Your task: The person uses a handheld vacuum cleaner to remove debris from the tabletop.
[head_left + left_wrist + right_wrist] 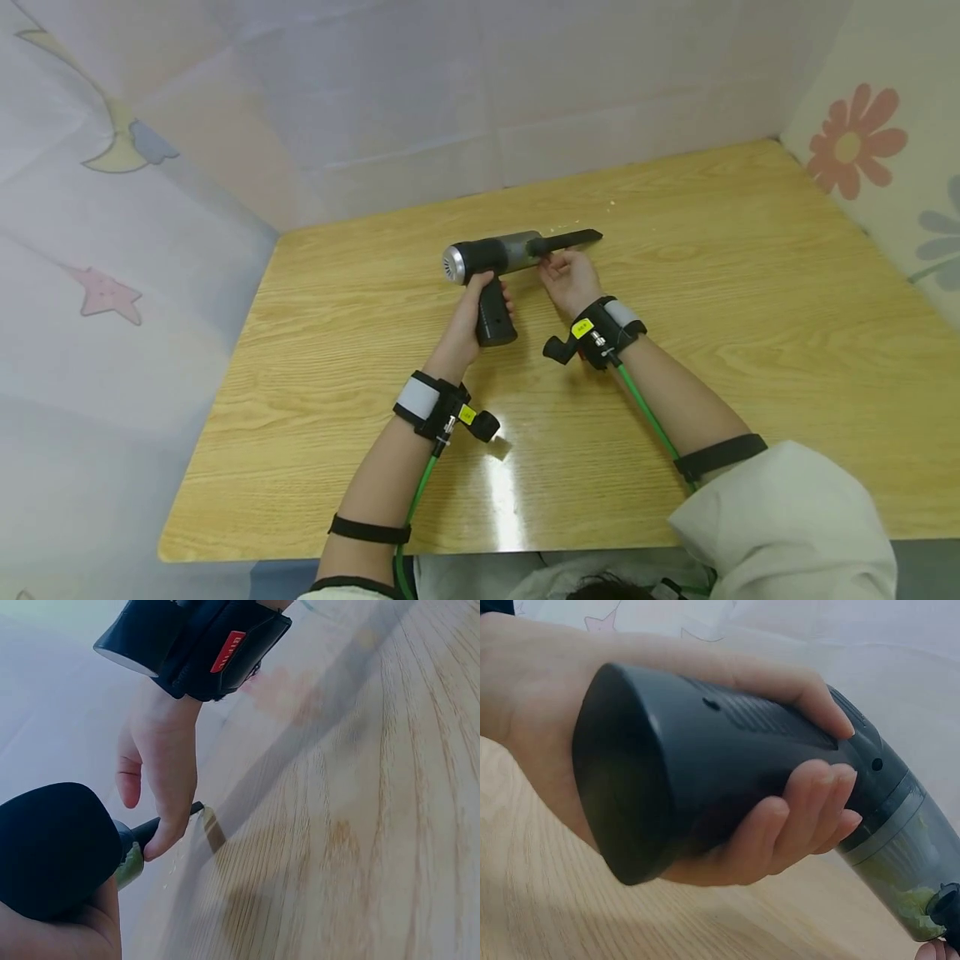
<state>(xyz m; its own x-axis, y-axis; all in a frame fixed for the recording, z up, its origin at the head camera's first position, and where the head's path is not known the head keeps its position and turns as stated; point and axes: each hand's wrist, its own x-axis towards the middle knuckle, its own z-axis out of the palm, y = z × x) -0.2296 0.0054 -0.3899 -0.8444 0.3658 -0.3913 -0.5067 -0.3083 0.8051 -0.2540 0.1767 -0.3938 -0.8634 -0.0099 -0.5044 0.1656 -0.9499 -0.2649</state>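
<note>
A black and silver handheld vacuum cleaner [483, 252] is held above the table, its round vented end to the left and its narrow black nozzle [573, 240] pointing right. My left hand [471, 312] grips its handle [495, 321], thumb along one side and fingers wrapped round the other. Crumpled pale green material [916, 906] shows inside the clear dust cup [900, 859]. My right hand [572, 282] is at the front end of the cup, below the nozzle. Its fingertips are right at the cup's rim, while its thumb hangs apart in the left wrist view.
Small pale crumbs [611, 202] lie on the wooden table [750, 333] behind the nozzle. Printed cloth [390, 108] hangs behind the table and on both sides. Green cables [648, 408] run along both forearms from the wrist straps.
</note>
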